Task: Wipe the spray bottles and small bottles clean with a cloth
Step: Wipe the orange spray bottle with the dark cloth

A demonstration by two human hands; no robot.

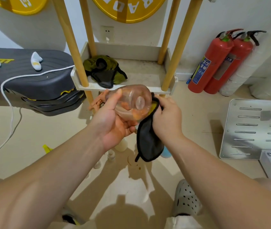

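Left grip (115, 124) clenched round the body of a clear spray bottle (131, 101): thumb over the upper side, fingers underneath. Bottle held in the air on its side, base toward the camera, orange trigger head (96, 101) pointing away toward the shelf. Right grip (167, 116) clenched on a black cloth (148, 141) and pressed against the bottle's right flank (yellow lining visible at the contact). Remainder of the cloth hanging loose below the hand.

On the floor (197, 116) beneath the hands: small bottles (111, 155), partly hidden by the left forearm. Behind the bottle: low shelf (123, 88) with wooden posts, carrying a green-and-black fabric bundle (105, 70). Right of the shelf: two red fire extinguishers (214, 63) against the wall. Far right: slotted metal plate (253, 129) on the floor. Left: black platform (32, 80) with a white cable (32, 75) across it.
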